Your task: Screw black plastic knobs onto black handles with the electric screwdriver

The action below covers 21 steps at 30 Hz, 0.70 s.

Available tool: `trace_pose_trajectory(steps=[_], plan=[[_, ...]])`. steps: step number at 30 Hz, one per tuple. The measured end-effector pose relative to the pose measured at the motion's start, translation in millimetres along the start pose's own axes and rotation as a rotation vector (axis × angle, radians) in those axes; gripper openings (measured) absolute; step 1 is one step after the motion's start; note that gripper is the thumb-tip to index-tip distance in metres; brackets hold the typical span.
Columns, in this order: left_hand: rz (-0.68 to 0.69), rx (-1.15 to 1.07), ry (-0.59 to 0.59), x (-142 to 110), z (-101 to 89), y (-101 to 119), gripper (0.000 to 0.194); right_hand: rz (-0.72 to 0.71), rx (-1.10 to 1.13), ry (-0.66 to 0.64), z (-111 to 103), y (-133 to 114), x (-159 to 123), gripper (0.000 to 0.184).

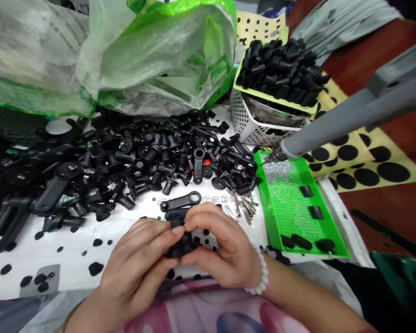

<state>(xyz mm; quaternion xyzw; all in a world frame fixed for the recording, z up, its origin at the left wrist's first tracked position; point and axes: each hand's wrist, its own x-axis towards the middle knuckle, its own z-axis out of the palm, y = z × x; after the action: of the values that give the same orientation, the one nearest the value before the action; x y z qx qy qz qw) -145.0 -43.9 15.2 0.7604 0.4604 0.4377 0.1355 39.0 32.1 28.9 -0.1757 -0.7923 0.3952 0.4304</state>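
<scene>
You pinch a black moulded plastic part between your left hand and right hand, the fingers of both clamped on it just above the white printed sheet; a white bead bracelet circles your right wrist; a heap of black plastic parts lies ahead of your hands; loose metal clips sit near your right hand; beyond them, a green perforated tray holds black pieces and tiny silver bits.
</scene>
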Motion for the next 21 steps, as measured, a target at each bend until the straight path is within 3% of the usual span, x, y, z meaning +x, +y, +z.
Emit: trace_pose_trajectory(steps=[5,7,9,11,14,18,21], plan=[[0.016,-0.042,0.042,8,4.1,7,0.061,-0.031,0.032,0.164,11,-4,1,0.025],[-0.05,-0.102,0.082,7,9.6,5,0.061,0.02,0.078,0.217,15,-2,4,0.02],[-0.206,-0.217,0.155,5,15.4,1,0.054,0.097,0.108,0.239,16,0,7,0.015],[-0.423,-0.423,0.219,5,19.7,-3,0.04,0.144,0.13,0.228,14,3,10,0.019],[-0.695,-0.905,0.304,11,21.9,-8,0.022,0.1,0.189,0.175,11,4,9,0.035],[-0.824,-1.48,0.304,18,22.4,-14,0.022,0.12,0.198,0.213,12,6,-1,0.035],[-0.919,-1.629,0.342,16,21.4,-15,0.023,0.168,0.171,0.216,14,7,-8,0.03]])
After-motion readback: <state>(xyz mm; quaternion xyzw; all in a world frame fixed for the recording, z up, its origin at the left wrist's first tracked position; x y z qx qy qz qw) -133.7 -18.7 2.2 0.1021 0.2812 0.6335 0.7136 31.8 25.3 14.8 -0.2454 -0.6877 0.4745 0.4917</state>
